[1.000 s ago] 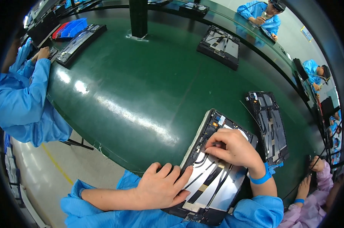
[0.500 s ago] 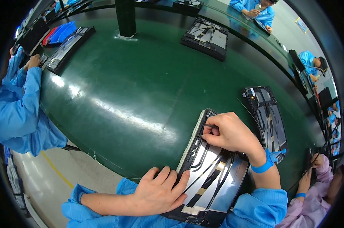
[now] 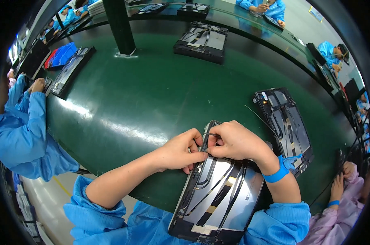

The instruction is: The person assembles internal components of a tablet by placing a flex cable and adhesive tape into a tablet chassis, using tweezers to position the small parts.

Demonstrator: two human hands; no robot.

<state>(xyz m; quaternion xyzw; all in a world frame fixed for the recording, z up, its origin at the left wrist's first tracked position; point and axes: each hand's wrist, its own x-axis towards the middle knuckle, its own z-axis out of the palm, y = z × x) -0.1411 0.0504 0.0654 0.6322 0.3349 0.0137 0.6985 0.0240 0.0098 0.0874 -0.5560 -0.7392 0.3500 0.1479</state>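
Note:
An opened tablet (image 3: 238, 200) lies tilted at the table's near edge, its silvery inside crossed by black cables and dark strips with gold patches. At its upper left edge, my left hand (image 3: 179, 151) is closed, thumb on the rim and fingers curled against the outer side. My right hand (image 3: 238, 141) is bent over the top left corner of the tablet, close to the left fingertips. Its thumb and forefinger pinch a thin dark strip (image 3: 211, 134) that sticks out to the left; its full shape is hidden. A blue band (image 3: 279, 173) circles my right wrist.
Right of my hands lies another opened tablet (image 3: 289, 126); a dark stack with an opened device on top (image 3: 203, 43) stands farther back. A green post (image 3: 119, 30) rises from the green table (image 3: 160, 90). Co-workers sit at left (image 3: 23, 126) and right (image 3: 336, 212). Blue bin (image 3: 64, 53) at far left.
My left hand has moved up along the tablet's left edge, from lying spread on it to closing beside my right hand. The right hand still pinches the strip. The view has shifted slightly.

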